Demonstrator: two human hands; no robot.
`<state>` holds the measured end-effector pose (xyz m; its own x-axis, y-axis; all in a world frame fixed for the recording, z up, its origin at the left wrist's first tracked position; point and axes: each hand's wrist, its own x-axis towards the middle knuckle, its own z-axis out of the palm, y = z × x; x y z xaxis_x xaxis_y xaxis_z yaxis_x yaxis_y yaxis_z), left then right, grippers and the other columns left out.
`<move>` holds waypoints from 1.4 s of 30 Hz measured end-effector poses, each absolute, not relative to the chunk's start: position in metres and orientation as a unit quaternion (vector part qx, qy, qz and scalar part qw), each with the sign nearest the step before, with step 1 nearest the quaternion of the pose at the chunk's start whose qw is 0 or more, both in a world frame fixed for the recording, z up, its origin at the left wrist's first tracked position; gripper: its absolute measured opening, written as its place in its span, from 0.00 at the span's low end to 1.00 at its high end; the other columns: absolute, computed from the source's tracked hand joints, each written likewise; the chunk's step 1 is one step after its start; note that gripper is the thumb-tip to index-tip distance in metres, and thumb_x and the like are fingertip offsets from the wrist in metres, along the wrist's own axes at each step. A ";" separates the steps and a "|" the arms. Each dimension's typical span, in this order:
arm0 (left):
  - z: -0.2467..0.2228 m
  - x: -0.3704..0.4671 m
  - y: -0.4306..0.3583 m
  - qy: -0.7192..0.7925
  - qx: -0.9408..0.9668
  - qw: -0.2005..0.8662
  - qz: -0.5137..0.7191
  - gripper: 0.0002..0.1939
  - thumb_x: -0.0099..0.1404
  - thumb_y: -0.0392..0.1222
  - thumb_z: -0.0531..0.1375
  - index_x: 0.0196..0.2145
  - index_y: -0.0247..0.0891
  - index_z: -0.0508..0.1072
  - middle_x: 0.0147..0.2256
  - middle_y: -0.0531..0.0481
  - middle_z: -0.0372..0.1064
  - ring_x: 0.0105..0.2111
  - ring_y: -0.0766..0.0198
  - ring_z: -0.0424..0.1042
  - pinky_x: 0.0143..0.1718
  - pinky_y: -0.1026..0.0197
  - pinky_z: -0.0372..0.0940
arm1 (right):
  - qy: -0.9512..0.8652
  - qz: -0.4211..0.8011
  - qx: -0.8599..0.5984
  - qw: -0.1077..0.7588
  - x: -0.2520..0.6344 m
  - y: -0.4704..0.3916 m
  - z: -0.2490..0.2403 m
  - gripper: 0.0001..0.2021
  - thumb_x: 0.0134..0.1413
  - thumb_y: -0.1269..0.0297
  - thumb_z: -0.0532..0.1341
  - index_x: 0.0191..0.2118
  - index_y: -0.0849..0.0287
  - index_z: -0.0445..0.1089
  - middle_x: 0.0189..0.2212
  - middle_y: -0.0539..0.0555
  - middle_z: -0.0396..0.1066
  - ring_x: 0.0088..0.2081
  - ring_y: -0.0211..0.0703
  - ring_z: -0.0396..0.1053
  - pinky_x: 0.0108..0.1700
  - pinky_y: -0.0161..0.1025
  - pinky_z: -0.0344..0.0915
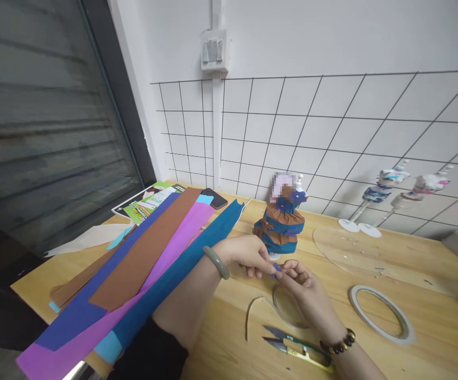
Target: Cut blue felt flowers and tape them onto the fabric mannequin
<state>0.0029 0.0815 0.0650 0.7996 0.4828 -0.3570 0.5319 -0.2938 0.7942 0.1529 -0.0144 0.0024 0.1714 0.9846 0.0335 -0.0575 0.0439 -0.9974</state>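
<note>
Between the fingertips of both hands is a small piece of blue paper (276, 269), partly hidden by the fingers. My left hand (248, 256), with a bangle on its wrist, pinches one side of it. The other side is pinched by my right hand (302, 285), which wears a beaded bracelet. Just behind them stands a small figure in a ruffled brown and teal dress (282, 227), with blue pieces near its top. Thread snips (296, 348) lie below my right hand, beside a loose thin strip (248, 316).
Long strips of brown paper (161, 248), blue, purple and teal lie at the left. A roll of tape (381, 314) lies at the right. Two small figures on stands (375, 195) lean by the wall grid. A phone (215, 198) and a clear round sheet (351, 253) are farther back.
</note>
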 end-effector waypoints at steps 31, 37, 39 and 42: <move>0.001 -0.025 0.118 0.466 0.759 0.449 -0.068 0.07 0.44 0.33 0.60 0.20 0.36 0.64 0.15 0.56 0.62 0.15 0.71 0.62 0.17 0.69 0.57 | -0.806 0.069 -0.552 0.203 0.162 -0.074 0.008 0.10 0.59 0.66 0.50 0.31 0.57 0.66 0.29 0.55 0.68 0.32 0.44 0.65 0.35 0.42 0.62; 0.006 -0.024 0.116 0.460 0.783 0.410 -0.082 0.09 0.41 0.30 0.59 0.24 0.36 0.65 0.14 0.58 0.60 0.15 0.70 0.63 0.17 0.70 0.57 | -0.838 0.040 -0.513 0.180 0.144 -0.049 0.010 0.11 0.60 0.69 0.50 0.30 0.57 0.67 0.28 0.54 0.68 0.32 0.44 0.64 0.36 0.42 0.60; 0.007 -0.023 0.116 0.459 0.789 0.398 -0.089 0.10 0.41 0.30 0.59 0.25 0.36 0.65 0.14 0.58 0.60 0.15 0.70 0.63 0.17 0.69 0.57 | -0.842 0.031 -0.512 0.166 0.139 -0.039 0.008 0.11 0.59 0.70 0.51 0.29 0.58 0.67 0.28 0.54 0.68 0.32 0.45 0.64 0.35 0.42 0.60; 0.011 -0.021 0.113 0.459 0.796 0.384 -0.096 0.10 0.40 0.29 0.58 0.24 0.37 0.66 0.14 0.57 0.60 0.15 0.69 0.63 0.17 0.69 0.57 | -0.848 0.031 -0.506 0.156 0.132 -0.029 0.005 0.10 0.58 0.72 0.52 0.30 0.57 0.68 0.28 0.53 0.69 0.33 0.45 0.65 0.36 0.42 0.60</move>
<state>-0.0214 0.1127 0.0107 0.5606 0.6569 -0.5041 0.8036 -0.2847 0.5226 0.1322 -0.0294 0.0049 -0.4388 0.8680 0.2325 0.8484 0.4854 -0.2112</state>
